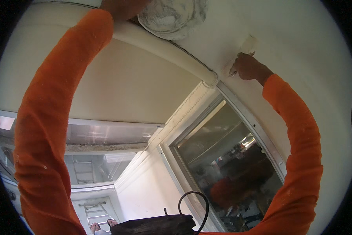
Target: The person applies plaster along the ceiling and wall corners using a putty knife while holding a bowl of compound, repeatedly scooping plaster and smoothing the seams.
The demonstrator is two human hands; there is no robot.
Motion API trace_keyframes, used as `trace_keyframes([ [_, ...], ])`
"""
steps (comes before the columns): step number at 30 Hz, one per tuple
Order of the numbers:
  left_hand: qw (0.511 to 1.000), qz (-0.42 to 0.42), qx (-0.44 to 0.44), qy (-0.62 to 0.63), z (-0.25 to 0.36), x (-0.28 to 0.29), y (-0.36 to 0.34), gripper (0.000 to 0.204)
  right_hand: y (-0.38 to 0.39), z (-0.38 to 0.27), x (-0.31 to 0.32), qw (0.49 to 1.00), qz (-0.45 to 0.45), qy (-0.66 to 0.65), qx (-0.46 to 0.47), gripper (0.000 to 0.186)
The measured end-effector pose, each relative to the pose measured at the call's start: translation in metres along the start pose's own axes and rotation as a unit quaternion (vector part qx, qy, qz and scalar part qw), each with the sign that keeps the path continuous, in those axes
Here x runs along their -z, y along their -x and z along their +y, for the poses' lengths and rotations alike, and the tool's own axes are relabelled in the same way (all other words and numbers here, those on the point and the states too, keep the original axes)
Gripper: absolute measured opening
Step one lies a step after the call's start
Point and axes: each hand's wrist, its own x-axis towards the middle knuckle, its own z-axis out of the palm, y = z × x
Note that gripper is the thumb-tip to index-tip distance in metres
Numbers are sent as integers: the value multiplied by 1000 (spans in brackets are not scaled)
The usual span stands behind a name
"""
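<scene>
My left hand (125, 8) is raised at the top edge, beside a round bowl (170, 17) smeared with white paste. The hand meets the bowl's side and seems to bear it up; its fingers are cut off by the picture's edge. My right hand (248, 67) is closed and pressed close to the white wall surface (301, 55). From its grip shows a putty knife (249, 45) with a pale flat blade, laid against that surface. The handle is mostly hidden in the fingers.
A rolled blind (164, 47) with a bead chain (183, 103) hangs below the bowl. A metal-framed window (223, 156) lies under my right arm. Far below are a ladder (95, 211) and my feet (111, 222). A dark object with a cable loop (193, 192) is close in front.
</scene>
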Motion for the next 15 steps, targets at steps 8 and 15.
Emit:
trace_keyframes([
  [8,997,-15,32,71,6,7,-5,43,-10,-6,-94,928,363,-38,72,60],
  [15,997,3,32,71,1,26,2,51,-16,-13,-72,969,241,-27,54,59],
])
